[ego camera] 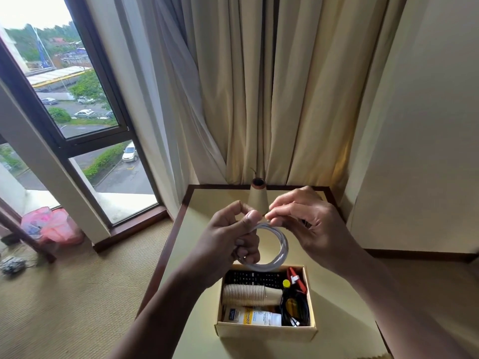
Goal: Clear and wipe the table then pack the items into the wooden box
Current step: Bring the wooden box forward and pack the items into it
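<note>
A coiled white cable (281, 251) hangs in the air above the table (204, 268). My left hand (230, 237) grips one side of the coil between thumb and fingers. My right hand (305, 218) pinches the cable's end at the top of the coil. Below them stands the open wooden box (267, 332). Inside it lie a black remote (255, 277), a stack of paper cups (248, 295), a white tube (252, 317), black cables (296, 310) and a red item (296, 277).
A beige cone-shaped vase (257, 199) stands at the table's far edge, just behind my hands. Curtains (259, 99) hang behind the table, a wall to the right. A window and a pink bag (51, 225) on the carpet lie to the left.
</note>
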Available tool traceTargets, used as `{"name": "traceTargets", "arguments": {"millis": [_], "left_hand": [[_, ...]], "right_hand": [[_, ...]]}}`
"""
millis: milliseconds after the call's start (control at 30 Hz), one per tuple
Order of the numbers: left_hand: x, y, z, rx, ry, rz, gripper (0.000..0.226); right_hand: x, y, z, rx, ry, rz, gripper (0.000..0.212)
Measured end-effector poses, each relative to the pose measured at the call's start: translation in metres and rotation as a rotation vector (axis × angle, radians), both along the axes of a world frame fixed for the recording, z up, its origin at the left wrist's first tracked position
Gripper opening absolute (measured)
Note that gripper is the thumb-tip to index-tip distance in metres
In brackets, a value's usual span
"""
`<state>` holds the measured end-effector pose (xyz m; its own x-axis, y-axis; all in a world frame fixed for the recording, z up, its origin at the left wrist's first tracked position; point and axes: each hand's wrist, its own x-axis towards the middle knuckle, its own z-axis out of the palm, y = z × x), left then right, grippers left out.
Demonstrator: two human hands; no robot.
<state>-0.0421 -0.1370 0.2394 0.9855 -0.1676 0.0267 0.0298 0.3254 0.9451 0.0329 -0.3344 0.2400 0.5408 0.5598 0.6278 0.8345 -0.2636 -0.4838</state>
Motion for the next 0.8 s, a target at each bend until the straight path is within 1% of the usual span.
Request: {"name": "traceTargets", "arguments": {"millis": [67, 133, 233, 300, 333, 367, 433, 500, 567, 633, 700, 800], "left_hand": [[0.001, -0.001, -0.001, -0.029, 0.012, -0.032, 0.007], [0.003, -0.001, -0.002, -0.045, 0.013, -0.055, 0.01], [0.006, -0.004, 0.0, -0.048, 0.014, -0.009, 0.013], [0.008, -0.007, 0.0, -0.009, 0.003, 0.053, 0.011], [0.009, -0.008, -0.001, 0.02, -0.006, 0.081, 0.01], [0.011, -0.008, -0.003, 0.042, -0.01, 0.099, 0.009], [0.015, -0.009, -0.007, 0.055, -0.006, 0.09, 0.007], [0.018, -0.011, -0.012, 0.064, 0.005, 0.062, 0.007], [0.022, -0.013, -0.02, 0.113, -0.005, 0.051, 0.008], [0.026, -0.013, -0.03, 0.201, -0.036, 0.039, 0.012], [0.027, -0.01, -0.044, 0.245, -0.035, -0.001, 0.018], [0.024, -0.006, -0.07, 0.216, 0.021, -0.105, 0.024]], "right_hand": [[0.0, -0.001, -0.002, -0.002, 0.028, -0.028, 0.017], [0.0, -0.001, -0.004, 0.01, 0.128, 0.02, 0.017], [-0.005, -0.001, -0.003, 0.074, 0.407, 0.041, 0.02], [-0.011, -0.004, -0.003, 0.16, 0.588, 0.026, 0.02], [-0.014, -0.006, -0.002, 0.184, 0.646, 0.022, 0.021], [-0.019, -0.007, -0.001, 0.179, 0.679, 0.021, 0.026], [-0.028, -0.006, -0.002, 0.111, 0.679, 0.0, 0.035], [-0.034, -0.003, -0.007, 0.061, 0.635, -0.066, 0.035], [-0.036, 0.001, -0.016, 0.08, 0.633, -0.134, 0.03], [-0.034, 0.002, -0.024, 0.11, 0.703, -0.168, 0.031], [-0.03, -0.002, -0.034, 0.119, 0.794, -0.16, 0.035], [-0.024, -0.012, -0.052, 0.091, 0.922, -0.126, 0.023]]}}
